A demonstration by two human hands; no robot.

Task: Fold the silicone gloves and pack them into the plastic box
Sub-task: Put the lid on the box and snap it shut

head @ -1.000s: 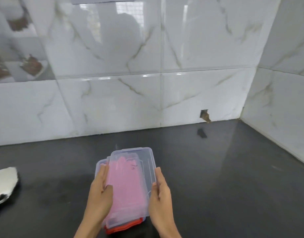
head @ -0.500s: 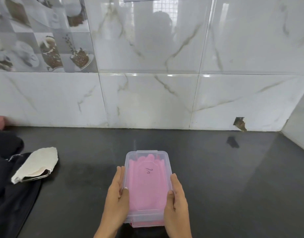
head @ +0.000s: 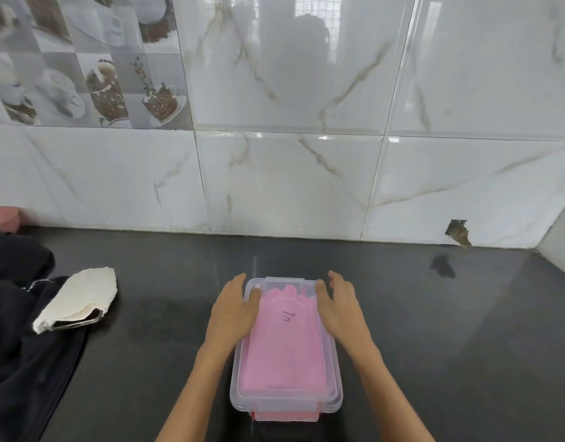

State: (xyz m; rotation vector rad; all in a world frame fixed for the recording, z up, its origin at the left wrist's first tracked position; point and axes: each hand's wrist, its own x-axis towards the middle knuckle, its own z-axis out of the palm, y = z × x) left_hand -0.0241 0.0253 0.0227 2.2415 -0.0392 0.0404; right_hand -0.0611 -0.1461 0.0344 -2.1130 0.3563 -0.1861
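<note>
A clear plastic box point(head: 333, 393) stands on the black counter in front of me, its clear lid point(head: 287, 387) lying flat on top. Pink silicone gloves point(head: 284, 346) fill it and show through the lid, which bears a small black pen mark. A red clip point(head: 286, 416) sits at the box's near end. My left hand point(head: 233, 309) grips the far left corner, thumb on the lid. My right hand point(head: 341, 303) grips the far right corner the same way.
A white cloth point(head: 80, 296) lies over a phone point(head: 74, 323) at the left, on a black garment point(head: 16, 330). A pink object point(head: 2, 218) sits at the far left by the tiled wall point(head: 290, 186). A side wall point(head: 561, 237) closes the counter's right end.
The lid, askew a second ago, now lies flat on the box. Both hands have slid from the box's near half to its far corners.
</note>
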